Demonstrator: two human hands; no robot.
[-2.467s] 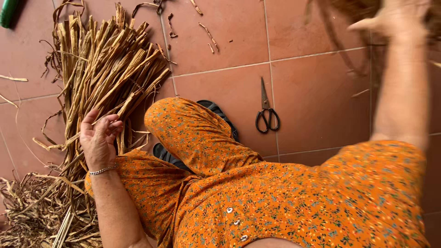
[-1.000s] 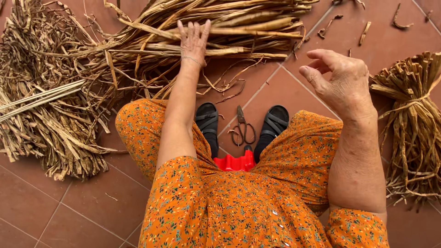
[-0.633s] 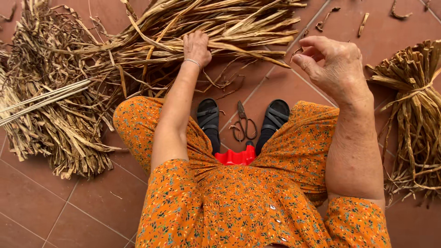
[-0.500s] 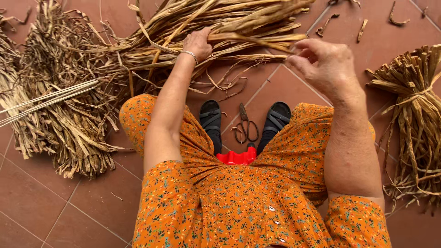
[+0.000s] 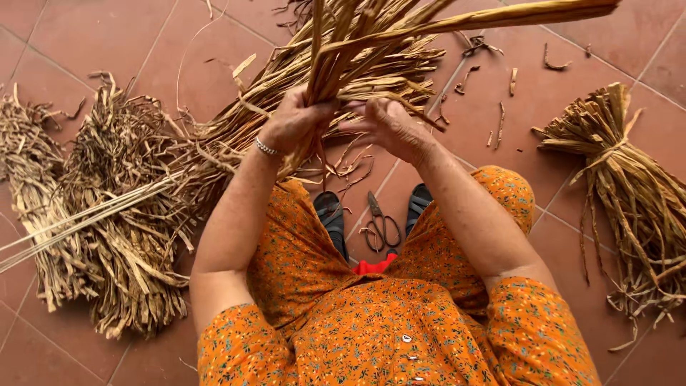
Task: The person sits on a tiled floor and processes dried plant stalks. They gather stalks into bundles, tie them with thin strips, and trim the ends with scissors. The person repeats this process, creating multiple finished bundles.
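My left hand [image 5: 296, 118], with a thin bracelet at the wrist, is closed around a bunch of dry straw-coloured stalks [image 5: 343, 50] lifted off the large pile ahead. My right hand [image 5: 389, 125] is at the same bunch, its fingers on the stalks just right of the left hand. The stalks fan up and to the right out of both hands. Black scissors [image 5: 382, 225] lie on the tiles between my feet in dark sandals.
A tied bundle of dry stalks [image 5: 629, 193] lies at the right. More dry bundles [image 5: 114, 214] lie at the left, with long pale stems across them. Short stalk scraps [image 5: 500, 78] are scattered on the red floor tiles. My orange patterned dress fills the lower frame.
My left hand has closed on a bunch of stalks and raised it. My right hand has come in from the right and joined it on the bunch.
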